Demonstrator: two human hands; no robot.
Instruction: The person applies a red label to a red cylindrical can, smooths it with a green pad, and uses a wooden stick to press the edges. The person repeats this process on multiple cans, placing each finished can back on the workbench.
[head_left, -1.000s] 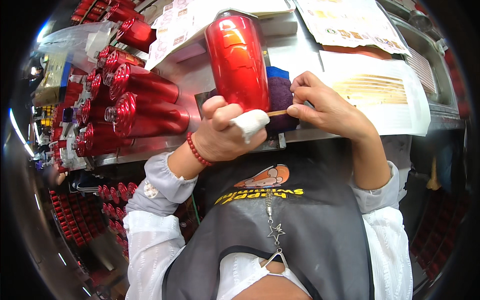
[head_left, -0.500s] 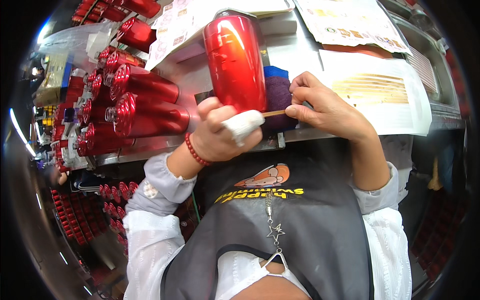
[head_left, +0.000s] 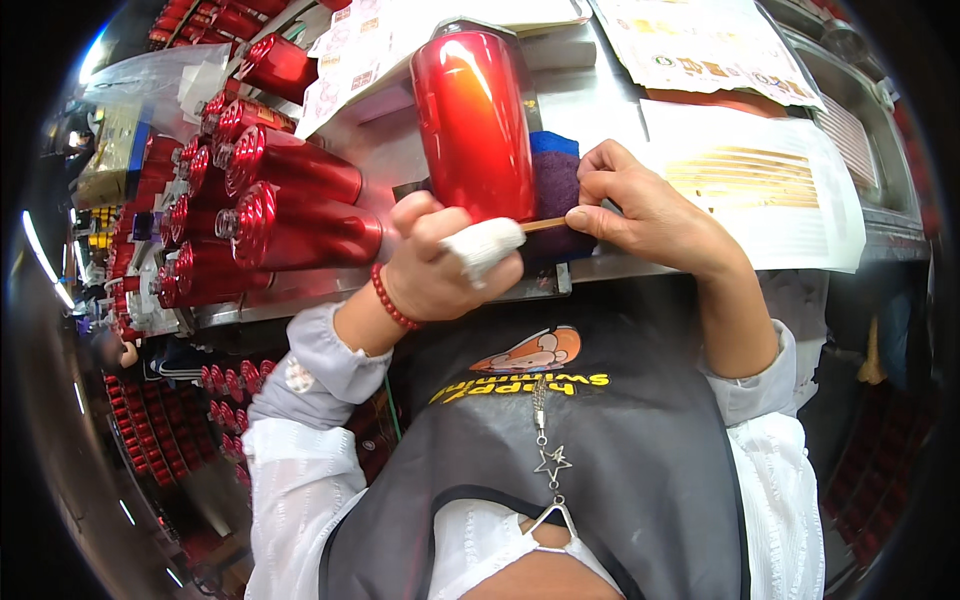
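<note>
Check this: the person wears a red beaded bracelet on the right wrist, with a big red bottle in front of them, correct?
Not quite: the head view shows the red beaded bracelet on the left wrist. The big red bottle is in front of them.

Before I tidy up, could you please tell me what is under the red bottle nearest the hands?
A purple cloth shows beside the red bottle, on its right; what lies directly beneath is covered.

Left fingers (head_left: pixel 432 234) at red bottle (head_left: pixel 475 130); right fingers (head_left: pixel 597 221) pinch strip (head_left: pixel 545 226), probably gold, over purple cloth (head_left: pixel 557 185).
</note>
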